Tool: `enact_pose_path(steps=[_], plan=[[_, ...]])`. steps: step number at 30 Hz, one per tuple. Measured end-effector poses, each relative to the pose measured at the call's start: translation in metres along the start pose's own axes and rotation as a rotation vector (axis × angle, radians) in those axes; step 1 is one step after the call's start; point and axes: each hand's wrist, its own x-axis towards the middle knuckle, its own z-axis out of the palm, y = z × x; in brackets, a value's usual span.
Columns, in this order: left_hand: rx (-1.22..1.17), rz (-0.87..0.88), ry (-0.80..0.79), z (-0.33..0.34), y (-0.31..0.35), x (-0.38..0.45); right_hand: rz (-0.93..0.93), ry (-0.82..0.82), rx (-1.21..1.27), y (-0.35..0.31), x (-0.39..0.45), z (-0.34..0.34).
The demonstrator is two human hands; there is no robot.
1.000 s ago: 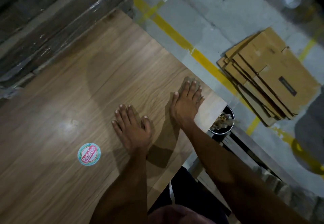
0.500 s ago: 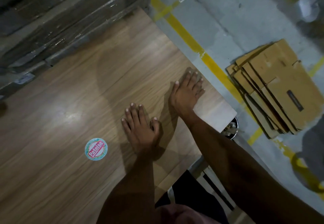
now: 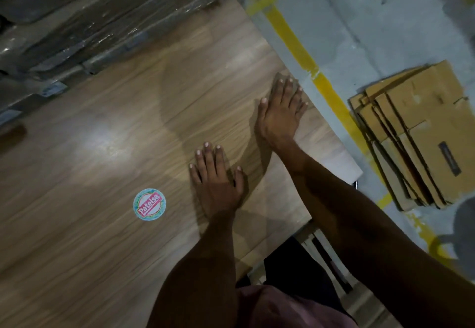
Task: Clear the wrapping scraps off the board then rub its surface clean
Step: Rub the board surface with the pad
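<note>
Left hand (image 3: 218, 186) and right hand (image 3: 280, 114) both flat, fingers straight, pressing on board (image 3: 102, 160), gripping nothing. Round sticker (image 3: 149, 204) lies left of left hand.

The board (image 3: 102, 147) runs off the frame's left and bottom edges, far from the fingers (image 3: 209, 160); its grain is motion-blurred; both forearms hide its near corner.

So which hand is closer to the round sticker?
The left hand. It lies flat on the board just right of the round sticker, while the right hand rests farther off, near the board's edge by the floor.
</note>
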Motion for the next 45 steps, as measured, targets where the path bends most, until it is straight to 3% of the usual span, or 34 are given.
enact_pose_path(steps=[3, 7, 9, 16, 17, 21, 23, 26, 28, 33, 39, 42, 45], plan=[[0.013, -0.001, -0.030, -0.001, -0.001, 0.000, 0.054, -0.009, 0.009, -0.017, 0.000, -0.001], [0.006, 0.001, 0.010, 0.002, -0.003, 0.000, -0.565, -0.094, -0.135, -0.014, -0.017, 0.002], [0.005, -0.013, -0.026, 0.001, -0.002, 0.002, -0.651, -0.084, -0.112, -0.008, 0.004, -0.003], [0.035, -0.028, -0.046, 0.003, -0.001, 0.003, -0.198, -0.014, 0.001, -0.039, 0.055, -0.006], [0.034, -0.026, -0.039, 0.004, -0.002, 0.002, -0.229, -0.041, -0.014, -0.046, 0.051, -0.004], [0.005, -0.025, 0.032, 0.005, -0.002, -0.001, -0.724, -0.128, -0.113, -0.049, 0.054, -0.003], [0.000, -0.028, 0.051, 0.006, -0.002, -0.001, -0.668, -0.085, -0.079, -0.050, 0.070, -0.005], [-0.028, -0.039, 0.078, 0.007, -0.002, -0.001, -0.353, -0.007, 0.007, -0.071, 0.086, -0.005], [-0.050, -0.069, 0.098, 0.006, -0.002, -0.001, -0.275, -0.024, 0.026, -0.088, 0.091, -0.006], [-0.058, -0.107, 0.098, 0.004, -0.001, -0.001, -0.692, -0.142, -0.068, -0.091, 0.109, -0.011], [0.013, -0.123, 0.113, 0.005, -0.006, 0.007, -0.482, -0.127, 0.012, -0.113, 0.109, -0.009], [0.126, -0.093, 0.125, -0.001, -0.009, 0.025, -0.495, -0.158, -0.009, -0.113, 0.114, -0.011], [0.136, -0.179, 0.216, -0.012, -0.015, 0.061, -0.542, -0.155, -0.050, -0.108, 0.122, -0.013]])
